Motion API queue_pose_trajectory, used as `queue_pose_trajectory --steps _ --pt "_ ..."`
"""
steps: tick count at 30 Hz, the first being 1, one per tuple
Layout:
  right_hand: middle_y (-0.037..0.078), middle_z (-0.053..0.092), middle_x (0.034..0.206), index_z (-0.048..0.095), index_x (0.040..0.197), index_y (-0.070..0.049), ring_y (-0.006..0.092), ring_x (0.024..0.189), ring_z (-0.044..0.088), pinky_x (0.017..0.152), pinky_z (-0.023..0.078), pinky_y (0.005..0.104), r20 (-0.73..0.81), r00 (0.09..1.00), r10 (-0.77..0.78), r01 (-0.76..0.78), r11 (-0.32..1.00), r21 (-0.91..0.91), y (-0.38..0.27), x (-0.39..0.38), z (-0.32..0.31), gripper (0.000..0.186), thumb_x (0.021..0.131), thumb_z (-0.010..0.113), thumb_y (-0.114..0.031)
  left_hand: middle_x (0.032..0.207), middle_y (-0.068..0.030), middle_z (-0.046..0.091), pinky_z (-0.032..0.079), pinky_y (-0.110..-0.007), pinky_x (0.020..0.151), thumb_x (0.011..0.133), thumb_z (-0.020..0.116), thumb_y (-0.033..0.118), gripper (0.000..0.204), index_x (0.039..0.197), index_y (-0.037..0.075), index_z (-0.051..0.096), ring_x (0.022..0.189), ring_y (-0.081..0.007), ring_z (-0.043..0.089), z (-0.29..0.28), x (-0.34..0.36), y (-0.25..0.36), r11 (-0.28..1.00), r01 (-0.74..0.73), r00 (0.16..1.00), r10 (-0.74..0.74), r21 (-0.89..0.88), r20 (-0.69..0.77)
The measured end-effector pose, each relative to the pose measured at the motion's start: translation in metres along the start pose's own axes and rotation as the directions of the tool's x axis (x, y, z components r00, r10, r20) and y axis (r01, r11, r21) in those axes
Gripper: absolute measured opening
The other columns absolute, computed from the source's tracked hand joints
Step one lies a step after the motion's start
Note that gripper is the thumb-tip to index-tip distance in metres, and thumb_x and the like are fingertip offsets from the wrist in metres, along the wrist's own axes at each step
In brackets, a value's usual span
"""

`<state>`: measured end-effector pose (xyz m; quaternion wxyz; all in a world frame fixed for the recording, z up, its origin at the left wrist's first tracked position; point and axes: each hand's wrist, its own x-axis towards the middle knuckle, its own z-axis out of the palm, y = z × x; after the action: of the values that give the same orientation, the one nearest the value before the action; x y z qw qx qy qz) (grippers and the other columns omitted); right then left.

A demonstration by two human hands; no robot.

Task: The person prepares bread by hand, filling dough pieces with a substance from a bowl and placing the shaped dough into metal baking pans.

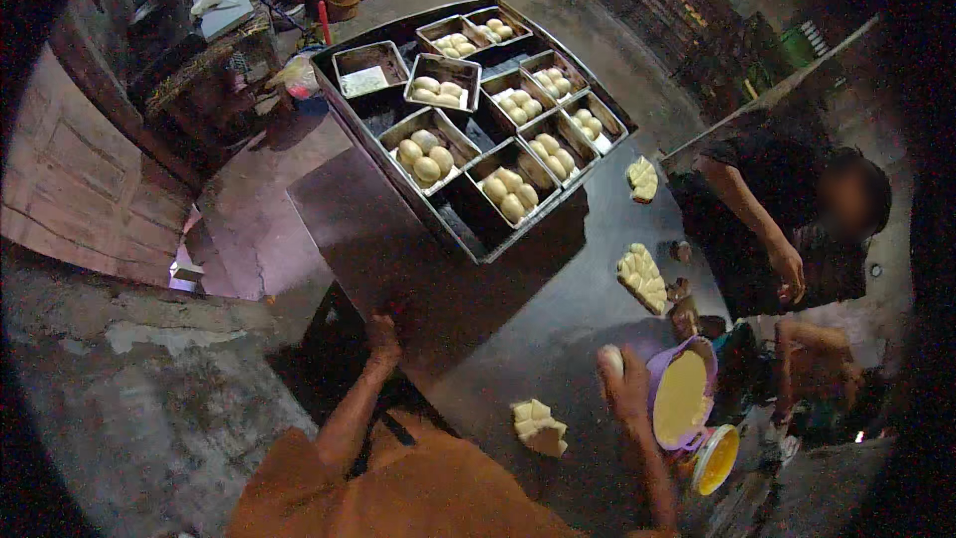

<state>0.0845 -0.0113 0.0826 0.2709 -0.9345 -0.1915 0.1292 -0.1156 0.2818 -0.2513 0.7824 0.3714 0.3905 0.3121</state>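
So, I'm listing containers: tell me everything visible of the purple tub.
The purple tub is round, open-topped and plastic-looking, with what seems a handle at its near rim. Pale yellow filling hides its floor; whether liquid or powder is unclear. It sits right of the right hand, beside a smaller yellow-filled container. Contact with either is unclear.

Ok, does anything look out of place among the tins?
The leftmost tin on the dark tray holds only a pale sheet, while the others hold dough balls. The skewed tin just right of it sits angled unlike its neighbours.
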Motion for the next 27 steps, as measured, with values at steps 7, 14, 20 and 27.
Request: queue_pose_trajectory --steps 7,14,20,27 --pt "0.017 0.062 0.088 0.061 0.095 -0.005 0.0384 0.08 0.062 0.069 0.05 0.0458 -0.006 0.392 -0.92 0.908 0.388 -0.157 -0.336 0.231 0.117 0.033 0.082 0.072 -0.034 0.135 -0.017 0.052 0.045 -0.043 0.099 0.097 0.052 0.029 0.043 0.134 0.008 0.051 0.118 -0.036 0.053 0.025 -0.017 0.062 0.738 -0.203 0.979 0.159 0.644 0.126" --pt "0.014 0.059 0.1 0.058 0.103 -0.008 0.0343 0.096 0.06 0.077 0.051 0.0452 0.375 0.048 -0.926 0.984 -0.021 -0.177 -0.443 0.361 0.224 0.034 0.083 0.067 -0.034 0.14 -0.017 0.048 0.04 -0.044 0.104 0.098 0.048 0.028 0.045 0.138 0.008 0.047 0.125 -0.0348 0.048 0.031 -0.011 0.076 0.747 -0.148 0.985 0.054 0.648 0.163" --pt "0.018 0.056 0.112 0.056 0.111 -0.009 0.0396 0.104 0.058 0.086 0.05 0.0489 0.544 0.188 -0.818 0.982 0.141 -0.128 -0.406 0.407 0.261 0.042 0.077 0.068 -0.031 0.138 -0.0158 0.049 0.039 -0.043 0.104 0.098 0.048 0.027 0.043 0.136 0.006 0.048 0.124 -0.0318 0.048 0.015 -0.02 0.025 0.488 -0.375 0.927 0.173 0.788 0.333" --pt "0.018 0.061 0.11 0.058 0.115 -0.006 0.0357 0.1 0.06 0.084 0.049 0.0445 0.465 0.106 -0.879 0.994 0.079 -0.077 -0.416 0.352 0.231 0.046 0.077 0.069 -0.03 0.132 -0.0142 0.053 0.042 -0.042 0.1 0.096 0.052 0.026 0.041 0.132 0.006 0.051 0.118 -0.0301 0.051 0.005 -0.001 0.046 0.462 -0.408 0.912 0.23 0.787 0.338"
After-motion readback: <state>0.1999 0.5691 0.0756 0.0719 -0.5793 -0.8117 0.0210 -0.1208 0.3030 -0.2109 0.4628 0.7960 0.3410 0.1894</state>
